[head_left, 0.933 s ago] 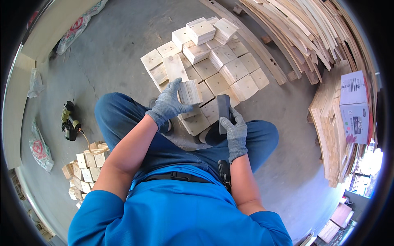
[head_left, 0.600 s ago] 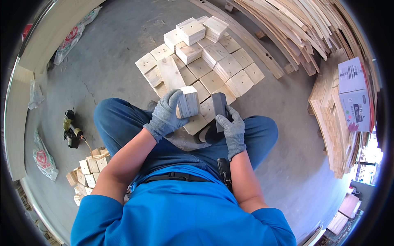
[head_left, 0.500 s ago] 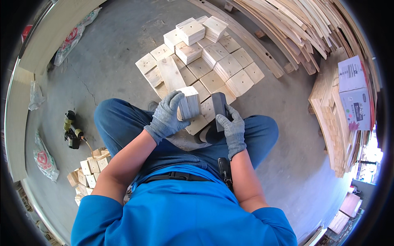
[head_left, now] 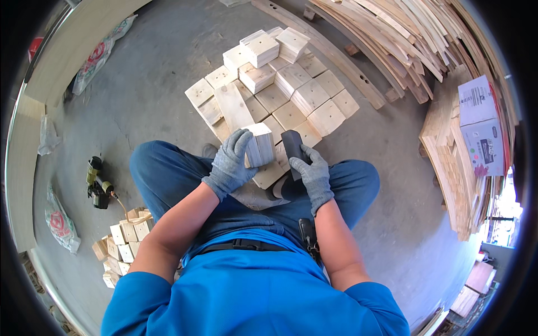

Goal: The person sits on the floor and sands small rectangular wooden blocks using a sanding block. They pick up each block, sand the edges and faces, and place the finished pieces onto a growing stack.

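Observation:
My left hand, in a grey knit glove, is closed around a layered wooden block and steadies it from its left side. A dark grey oblong block is in my right hand, also gloved, with the fingers wrapped round its right side. It tilts beside the wooden block's right face, apparently with a narrow gap. Beyond my hands many pale wooden blocks lie side by side, some stacked at the far end. A longer flat board piece rests on top, near my left hand.
On the floor at left lie a nail gun with a hose, a heap of small wood blocks and plastic bags. Long timber strips are piled at far right, near a stack of boards and a cardboard box.
The dark block in my right hand has shifted slightly left and tilts more toward the wooden block. My left hand keeps its hold on the wooden block.

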{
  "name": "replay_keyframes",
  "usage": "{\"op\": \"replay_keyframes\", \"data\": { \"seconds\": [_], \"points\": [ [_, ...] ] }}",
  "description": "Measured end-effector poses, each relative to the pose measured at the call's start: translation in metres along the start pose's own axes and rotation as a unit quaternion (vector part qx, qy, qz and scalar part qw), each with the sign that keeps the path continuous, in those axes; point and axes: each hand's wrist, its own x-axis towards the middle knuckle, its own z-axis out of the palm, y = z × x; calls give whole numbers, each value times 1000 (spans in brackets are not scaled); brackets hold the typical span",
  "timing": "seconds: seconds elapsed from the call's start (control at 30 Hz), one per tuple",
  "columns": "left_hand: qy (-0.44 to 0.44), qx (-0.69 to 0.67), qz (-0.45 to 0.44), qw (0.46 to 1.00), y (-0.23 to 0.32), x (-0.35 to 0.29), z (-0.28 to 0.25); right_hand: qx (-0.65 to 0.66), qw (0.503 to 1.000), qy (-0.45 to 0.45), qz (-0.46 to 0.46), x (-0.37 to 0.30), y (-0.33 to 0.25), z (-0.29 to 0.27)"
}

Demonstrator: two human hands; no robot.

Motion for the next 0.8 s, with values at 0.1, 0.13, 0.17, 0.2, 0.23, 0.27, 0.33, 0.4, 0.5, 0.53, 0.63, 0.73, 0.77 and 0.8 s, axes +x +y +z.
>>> {"op": "replay_keyframes", "data": {
  "seconds": [0.1, 0.13, 0.17, 0.2, 0.23, 0.27, 0.33, 0.4, 0.5, 0.53, 0.63, 0.73, 0.77, 0.8],
  "points": [
    [1, -17, -9, 1000, 0, 3, -1, -60, 996, 15, -64, 19, -2, 3],
    [1, -23, -11, 1000, 2, 5, -1, -85, 993, 25, -77, 27, -3, 3],
    [5, -20, -23, 1000, 1, 6, -1, -107, 990, 34, -88, 34, -9, 8],
    [10, -31, -47, 998, 0, 6, -1, -130, 986, 41, -98, 38, -16, 12],
    [15, -43, -72, 996, -2, 5, -1, -130, 985, 40, -105, 42, -23, 15],
    [19, -56, -98, 993, -2, 5, -1, -130, 984, 43, -112, 42, -22, 18],
    [64, -83, -122, 987, -4, 9, -1, -129, 982, 49, -126, 44, -17, 25],
    [111, -124, -146, 975, -12, 11, -3, -132, 987, 5, -94, 37, -9, 29],
    [149, -199, -235, 940, -9, 19, -19, -220, 968, -45, -111, 25, 5, 30],
    [146, -271, -275, 911, -1, 24, -29, -231, 962, -60, -132, 23, 9, 29],
    [210, -313, -305, 875, -45, 8, -32, -274, 935, -106, -199, 14, -11, 45],
    [237, -449, -341, 791, -53, 11, -29, -310, 914, -99, -243, 11, -9, 63],
    [238, -488, -348, 764, -54, 11, -30, -315, 909, -111, -251, 12, -9, 69],
    [239, -527, -355, 735, -55, 11, -30, -320, 908, -114, -246, 14, -8, 73]
  ]
}}
